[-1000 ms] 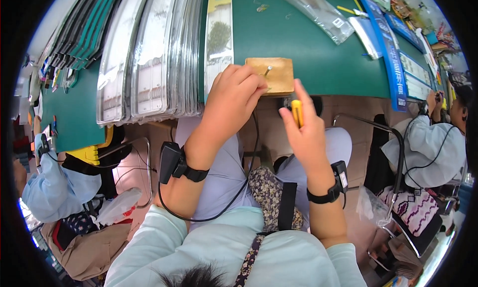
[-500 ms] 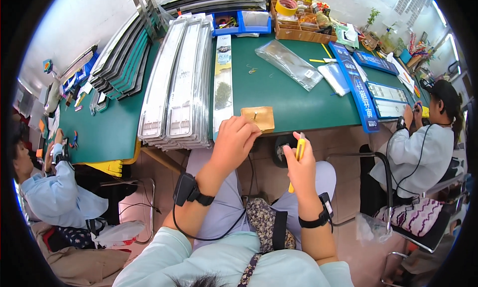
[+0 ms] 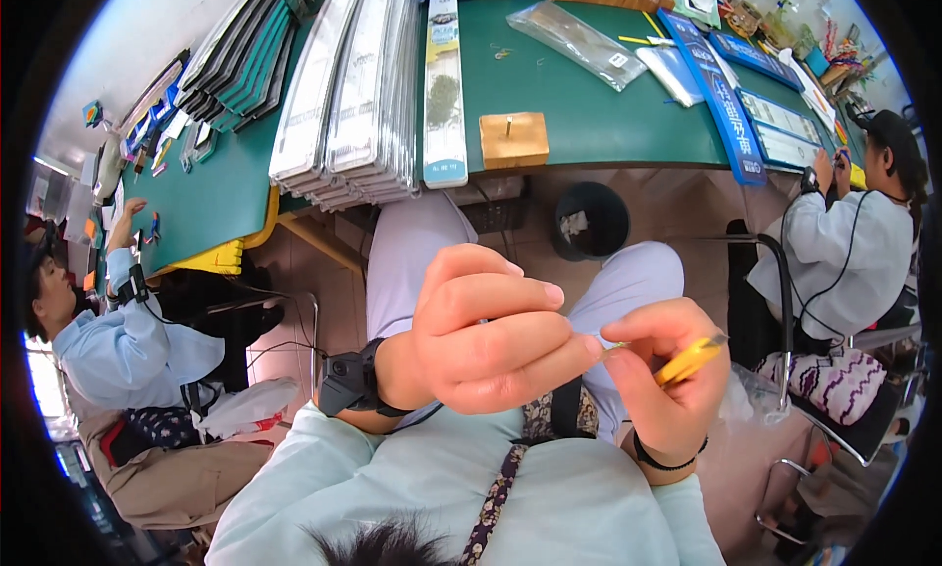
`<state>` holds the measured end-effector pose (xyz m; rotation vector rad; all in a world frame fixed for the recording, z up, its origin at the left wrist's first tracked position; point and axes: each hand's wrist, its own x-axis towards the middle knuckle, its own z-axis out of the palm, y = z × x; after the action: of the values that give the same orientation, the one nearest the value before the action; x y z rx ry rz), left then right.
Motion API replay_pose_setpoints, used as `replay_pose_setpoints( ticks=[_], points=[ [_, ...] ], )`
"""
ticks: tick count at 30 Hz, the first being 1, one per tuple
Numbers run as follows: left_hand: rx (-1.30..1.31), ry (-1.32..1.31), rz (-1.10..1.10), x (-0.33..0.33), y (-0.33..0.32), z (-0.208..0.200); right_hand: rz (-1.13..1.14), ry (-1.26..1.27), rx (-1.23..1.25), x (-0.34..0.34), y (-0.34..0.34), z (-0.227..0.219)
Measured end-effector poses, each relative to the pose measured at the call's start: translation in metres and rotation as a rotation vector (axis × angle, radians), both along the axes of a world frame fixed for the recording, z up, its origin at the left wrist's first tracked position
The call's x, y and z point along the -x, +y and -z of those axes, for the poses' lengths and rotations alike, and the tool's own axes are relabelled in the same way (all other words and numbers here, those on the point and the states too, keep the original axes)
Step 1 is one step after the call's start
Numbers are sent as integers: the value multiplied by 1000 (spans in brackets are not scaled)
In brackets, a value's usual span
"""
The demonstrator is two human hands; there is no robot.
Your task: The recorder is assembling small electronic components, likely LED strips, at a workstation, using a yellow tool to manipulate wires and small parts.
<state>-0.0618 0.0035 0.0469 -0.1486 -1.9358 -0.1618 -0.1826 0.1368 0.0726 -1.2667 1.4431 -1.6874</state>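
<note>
The right hand [image 3: 667, 380] holds a small yellow-handled tool [image 3: 690, 359] in a pinch of thumb and forefinger, its tip pointing toward nine o'clock, where the left hand [image 3: 481, 335] has its fingertips pressed together on something too small to make out, touching or nearly touching the tool's tip. Both hands are raised close in front of the chest, above the lap and well apart from the green bench [image 3: 589, 115] at twelve o'clock. The tool looks light, stiff and slim, likely smooth plastic on the handle, so a pinch near the middle of the handle, as here, seems the steady place to take it; the tiny piece in the left grip would probably be easy to drop or lose in the lap. On the bench near its front edge sits a small wooden block [image 3: 513, 139] with a pin standing in it, just beside a long flat packet [image 3: 444, 85] and stacks of similar clear packets [image 3: 353, 85] toward eleven o'clock. A black bin [image 3: 591, 220] stands on the floor below the bench edge. Seated people work at nine o'clock and at three o'clock, well clear, leaving open room between the hands and the bench edge.
</note>
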Motion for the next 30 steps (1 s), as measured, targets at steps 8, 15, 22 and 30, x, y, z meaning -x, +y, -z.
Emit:
replay_pose_setpoints(
  ticks=[8, 15, 22, 30],
  points=[
    [-20, -30, 17, -5, 15, -3, 77, 216, 83, -2, 13, 0],
    [-354, -209, 135, -12, 22, -14, 159, 600, 185, -3, 10, -1],
    [-631, -401, 229, -17, 26, -18, 155, 776, 186, -2, 7, 5],
    [-800, -536, 375, -19, 27, -13, 136, 890, 215, -4, -1, 11]
  ],
)
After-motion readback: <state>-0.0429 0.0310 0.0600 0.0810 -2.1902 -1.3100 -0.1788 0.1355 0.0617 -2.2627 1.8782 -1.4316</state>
